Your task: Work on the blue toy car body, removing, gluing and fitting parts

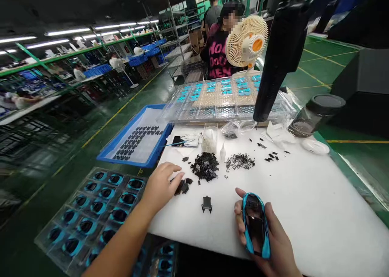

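Observation:
In my right hand (267,228) lies a blue and black toy car shell (255,224), held at the table's front edge with fingers round its sides. My left hand (164,184) is over the left side of the white table (304,200), its fingers apart and slightly curled beside a small group of black parts (183,186). Nothing shows between those fingers. A single black part (207,204) lies flat between my hands. Behind it are a pile of black pieces (206,166) and a scatter of tiny black bits (240,161).
Trays of blue car shells (97,206) stand at the left, below a blue bin (148,163) with black parts. A black tool (272,66) hangs above the table's back. A jar (304,121), small bottle (223,153) and fan (251,44) stand farther back, near a person (219,46).

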`<state>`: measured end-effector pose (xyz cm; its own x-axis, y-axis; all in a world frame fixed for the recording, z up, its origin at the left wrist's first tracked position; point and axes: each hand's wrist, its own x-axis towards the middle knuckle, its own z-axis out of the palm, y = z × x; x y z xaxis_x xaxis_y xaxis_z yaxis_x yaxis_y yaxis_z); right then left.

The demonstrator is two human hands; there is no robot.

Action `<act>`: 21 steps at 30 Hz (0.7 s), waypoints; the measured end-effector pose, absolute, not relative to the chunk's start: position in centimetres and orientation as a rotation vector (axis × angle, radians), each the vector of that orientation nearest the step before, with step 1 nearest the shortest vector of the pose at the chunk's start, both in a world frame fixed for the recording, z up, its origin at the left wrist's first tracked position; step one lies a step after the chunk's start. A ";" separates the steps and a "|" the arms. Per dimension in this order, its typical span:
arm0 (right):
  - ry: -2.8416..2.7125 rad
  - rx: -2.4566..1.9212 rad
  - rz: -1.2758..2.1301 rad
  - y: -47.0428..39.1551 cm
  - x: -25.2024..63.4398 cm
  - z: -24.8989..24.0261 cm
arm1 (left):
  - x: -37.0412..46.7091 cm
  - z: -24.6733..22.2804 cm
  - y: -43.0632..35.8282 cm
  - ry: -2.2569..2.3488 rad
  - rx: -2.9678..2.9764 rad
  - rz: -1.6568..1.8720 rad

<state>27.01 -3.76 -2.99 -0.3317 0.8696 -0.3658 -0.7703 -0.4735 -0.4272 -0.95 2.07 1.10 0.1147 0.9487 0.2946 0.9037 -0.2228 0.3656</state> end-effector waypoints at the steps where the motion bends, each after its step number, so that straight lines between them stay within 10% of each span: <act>1: -0.211 -0.685 1.954 -3.7 27.0 -2.8 | -1.2 1.6 2.8 1.919 2.254 0.742; 21: -0.142 -0.555 1.941 -3.0 26.4 -4.8 | 13.4 10.6 30.9 1.470 2.491 0.430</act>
